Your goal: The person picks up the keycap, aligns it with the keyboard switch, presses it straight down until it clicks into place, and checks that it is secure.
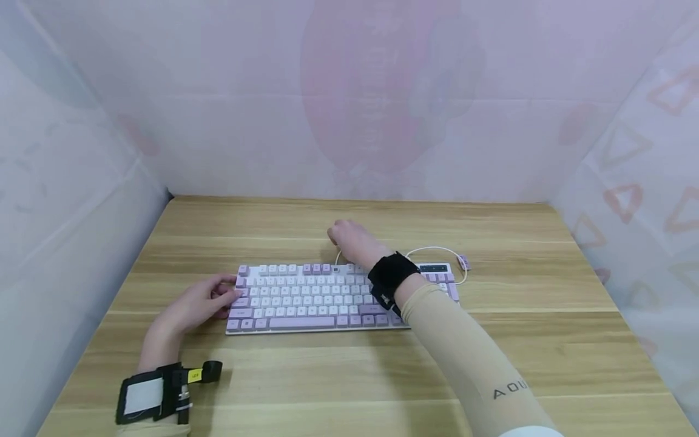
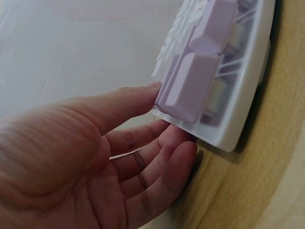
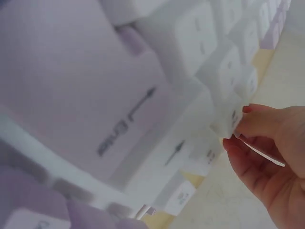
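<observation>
A white and lilac keyboard (image 1: 306,300) lies on the wooden table. At its left edge, my left hand (image 1: 199,303) grips the keyboard's side, and the left wrist view shows the thumb (image 2: 128,105) against the keys while the other fingers curl at the underside. My right hand (image 1: 355,241) reaches across the keyboard to its far edge. There it pinches the thin white cable (image 3: 269,157), which comes out behind the top row of keys. In the right wrist view the large Enter key (image 3: 86,90) fills the foreground.
To the right, the cable loops round to a small lilac connector (image 1: 464,262) near the keyboard's upper right corner. Pale printed cloth (image 1: 246,121) hangs along the back and both sides of the table (image 1: 306,388). My right forearm covers part of the keyboard's right side.
</observation>
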{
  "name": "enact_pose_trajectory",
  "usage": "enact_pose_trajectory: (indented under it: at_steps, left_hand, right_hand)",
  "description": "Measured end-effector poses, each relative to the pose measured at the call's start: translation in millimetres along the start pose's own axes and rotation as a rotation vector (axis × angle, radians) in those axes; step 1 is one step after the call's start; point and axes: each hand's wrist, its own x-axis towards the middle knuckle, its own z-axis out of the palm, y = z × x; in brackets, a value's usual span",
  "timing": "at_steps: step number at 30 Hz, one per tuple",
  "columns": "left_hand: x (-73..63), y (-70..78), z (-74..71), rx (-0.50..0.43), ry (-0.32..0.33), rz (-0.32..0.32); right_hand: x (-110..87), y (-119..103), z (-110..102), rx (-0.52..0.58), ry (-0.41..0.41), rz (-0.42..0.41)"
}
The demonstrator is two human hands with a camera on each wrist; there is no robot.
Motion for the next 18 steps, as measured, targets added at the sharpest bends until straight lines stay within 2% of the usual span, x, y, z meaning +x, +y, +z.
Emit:
enact_pose_trajectory:
  at_steps: [4,9,15,18]
  left_hand:
    - [0.1,-2.0,-2.4,0.002,-0.001,0.001]
    - [-2.2,-5.5,-5.8,0.013,0.005,-0.006]
    - [-5.0,-9.7,-8.6,0.026,0.011,-0.015]
    - [-6.2,-11.0,-10.9,0.017,0.009,-0.022]
  right_hand:
    - [-1.0,-3,-5,0.018,0.064,0.029]
    - [-5.8,-14,-12,0.126,0.141,0.019]
    - [-28.8,-28,-15,0.331,0.256,0.019]
    - [-44.5,-31,-14,0.511,0.300,0.033]
